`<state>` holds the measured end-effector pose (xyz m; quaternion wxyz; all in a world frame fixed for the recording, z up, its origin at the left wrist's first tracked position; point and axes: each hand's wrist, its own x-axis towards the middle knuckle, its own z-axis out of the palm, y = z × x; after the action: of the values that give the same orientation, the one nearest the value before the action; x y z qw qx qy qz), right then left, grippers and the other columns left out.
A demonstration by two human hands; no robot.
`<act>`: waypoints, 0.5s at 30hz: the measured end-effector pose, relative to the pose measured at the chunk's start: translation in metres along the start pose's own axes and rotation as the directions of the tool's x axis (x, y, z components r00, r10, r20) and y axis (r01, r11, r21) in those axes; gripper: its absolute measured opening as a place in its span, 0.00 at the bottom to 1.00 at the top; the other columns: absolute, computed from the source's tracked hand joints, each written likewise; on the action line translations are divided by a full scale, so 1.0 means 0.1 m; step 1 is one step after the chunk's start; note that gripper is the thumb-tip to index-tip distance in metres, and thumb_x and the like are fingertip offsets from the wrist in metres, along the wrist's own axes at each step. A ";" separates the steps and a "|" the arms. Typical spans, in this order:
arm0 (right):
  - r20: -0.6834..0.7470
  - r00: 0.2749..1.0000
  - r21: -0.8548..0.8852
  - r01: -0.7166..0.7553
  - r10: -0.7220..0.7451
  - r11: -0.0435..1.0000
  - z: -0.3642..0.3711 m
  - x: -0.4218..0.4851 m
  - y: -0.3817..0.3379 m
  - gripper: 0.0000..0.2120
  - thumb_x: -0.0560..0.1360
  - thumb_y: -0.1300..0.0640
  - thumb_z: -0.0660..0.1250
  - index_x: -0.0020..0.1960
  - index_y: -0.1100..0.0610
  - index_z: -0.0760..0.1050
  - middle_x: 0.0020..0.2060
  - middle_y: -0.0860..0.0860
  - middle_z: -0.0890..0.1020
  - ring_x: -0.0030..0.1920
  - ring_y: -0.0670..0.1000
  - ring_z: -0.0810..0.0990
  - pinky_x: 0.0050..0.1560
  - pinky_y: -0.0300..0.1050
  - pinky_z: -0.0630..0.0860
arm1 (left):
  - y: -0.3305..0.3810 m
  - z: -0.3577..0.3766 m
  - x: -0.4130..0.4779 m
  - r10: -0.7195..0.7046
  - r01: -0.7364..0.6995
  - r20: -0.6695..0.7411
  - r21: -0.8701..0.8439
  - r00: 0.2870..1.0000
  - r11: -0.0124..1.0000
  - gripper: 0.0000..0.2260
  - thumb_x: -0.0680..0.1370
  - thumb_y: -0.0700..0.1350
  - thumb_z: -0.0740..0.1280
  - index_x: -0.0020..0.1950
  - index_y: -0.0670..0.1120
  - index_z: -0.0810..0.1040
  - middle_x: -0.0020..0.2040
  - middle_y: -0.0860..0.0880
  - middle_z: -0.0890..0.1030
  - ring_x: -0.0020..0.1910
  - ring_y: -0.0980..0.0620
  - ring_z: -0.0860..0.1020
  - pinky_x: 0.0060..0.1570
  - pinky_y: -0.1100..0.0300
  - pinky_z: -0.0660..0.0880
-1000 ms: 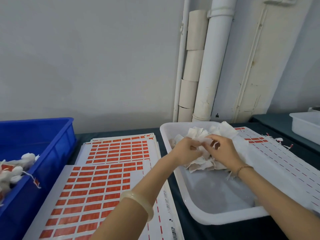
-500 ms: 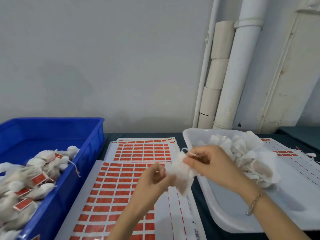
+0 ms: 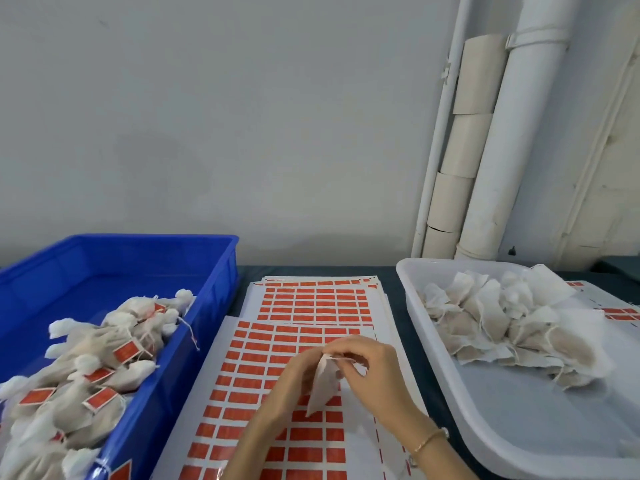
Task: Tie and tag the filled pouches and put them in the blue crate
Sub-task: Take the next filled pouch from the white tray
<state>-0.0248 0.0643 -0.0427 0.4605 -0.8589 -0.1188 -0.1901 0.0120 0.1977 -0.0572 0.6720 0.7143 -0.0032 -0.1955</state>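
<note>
Fingers (image 3: 341,345) of both the left hand (image 3: 294,379) and the right hand (image 3: 375,374) pinch the neck of one filled pouch (image 3: 320,391), holding it just above the red label sheets (image 3: 256,372) on the desk (image 3: 394,299). Left of the fingers, the blue crate (image 3: 223,271) holds tied, tagged pouches (image 3: 104,344); right of the fingers, a white tray (image 3: 410,296) holds a heap of untied pouches (image 3: 502,323).

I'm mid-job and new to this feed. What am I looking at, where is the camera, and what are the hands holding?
There is no machine here, just a person's two bare hands, seen from one camera worn on the head and looking down. The left hand and right hand both pinch one white pouch over sheets of red labels. On the left stands the blue crate with tagged pouches inside. On the right, a white tray holds untagged pouches.
</note>
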 end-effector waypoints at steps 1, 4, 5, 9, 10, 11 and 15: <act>-0.054 0.999 0.020 -0.006 0.007 1.000 0.04 -0.01 0.04 0.15 0.72 0.60 0.73 0.48 0.39 0.79 0.45 0.32 0.79 0.49 0.35 0.79 0.53 0.27 0.74 | 0.06 0.02 0.01 -0.060 0.060 -0.032 -0.006 0.998 0.998 0.11 0.82 0.41 0.58 0.62 0.40 0.73 0.45 0.48 0.77 0.39 0.55 0.75 0.46 0.62 0.78; -0.154 0.987 0.082 -0.042 0.054 0.996 0.11 -0.04 0.15 0.16 0.71 0.62 0.73 0.48 0.41 0.79 0.49 0.38 0.80 0.51 0.39 0.78 0.53 0.28 0.74 | -0.01 0.01 -0.07 0.077 -0.067 -0.088 0.112 0.993 0.991 0.05 0.81 0.45 0.63 0.52 0.47 0.77 0.44 0.53 0.76 0.42 0.58 0.75 0.34 0.73 0.73; -0.170 0.982 0.119 -0.064 0.084 0.991 0.14 -0.06 0.19 0.17 0.71 0.63 0.73 0.48 0.40 0.79 0.49 0.37 0.80 0.51 0.39 0.78 0.51 0.28 0.75 | -0.05 -0.02 -0.13 0.139 -0.128 -0.072 0.137 0.988 0.982 0.04 0.80 0.47 0.64 0.50 0.48 0.77 0.46 0.51 0.78 0.44 0.56 0.77 0.36 0.73 0.74; -0.131 0.959 0.322 -0.199 0.252 0.925 0.21 -0.12 0.32 0.13 0.77 0.62 0.65 0.52 0.44 0.79 0.47 0.39 0.83 0.51 0.44 0.81 0.53 0.38 0.79 | -0.11 -0.07 -0.11 0.284 -0.270 -0.106 0.128 0.953 0.954 0.08 0.77 0.53 0.67 0.51 0.50 0.79 0.44 0.52 0.82 0.43 0.55 0.81 0.39 0.69 0.76; -0.100 0.954 0.372 -0.227 0.282 0.900 0.22 -0.12 0.33 0.12 0.78 0.61 0.64 0.53 0.46 0.79 0.47 0.40 0.84 0.50 0.46 0.82 0.53 0.42 0.80 | -0.11 -0.08 -0.10 0.308 -0.292 -0.130 0.125 0.943 0.948 0.08 0.76 0.53 0.68 0.51 0.51 0.79 0.44 0.54 0.83 0.43 0.57 0.81 0.39 0.70 0.76; -0.080 0.952 0.405 -0.240 0.296 0.882 0.22 -0.12 0.34 0.09 0.78 0.58 0.65 0.53 0.47 0.80 0.47 0.41 0.84 0.49 0.47 0.82 0.53 0.44 0.80 | -0.10 -0.08 -0.10 0.326 -0.309 -0.149 0.126 0.934 0.943 0.09 0.75 0.53 0.69 0.52 0.51 0.78 0.44 0.54 0.83 0.44 0.57 0.81 0.39 0.70 0.76; -0.101 0.951 0.421 -0.226 0.293 0.879 0.21 -0.12 0.35 0.13 0.68 0.45 0.69 0.50 0.46 0.81 0.46 0.39 0.84 0.48 0.45 0.83 0.49 0.40 0.80 | -0.14 -0.09 -0.07 0.341 -0.323 -0.141 0.135 0.929 0.937 0.12 0.74 0.53 0.71 0.54 0.50 0.77 0.47 0.55 0.83 0.47 0.56 0.82 0.45 0.64 0.79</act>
<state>-0.0174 0.0627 -0.0847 0.6574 -0.7349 -0.0015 -0.1666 0.0042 0.2098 -0.0680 0.6530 0.7528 -0.0801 -0.0197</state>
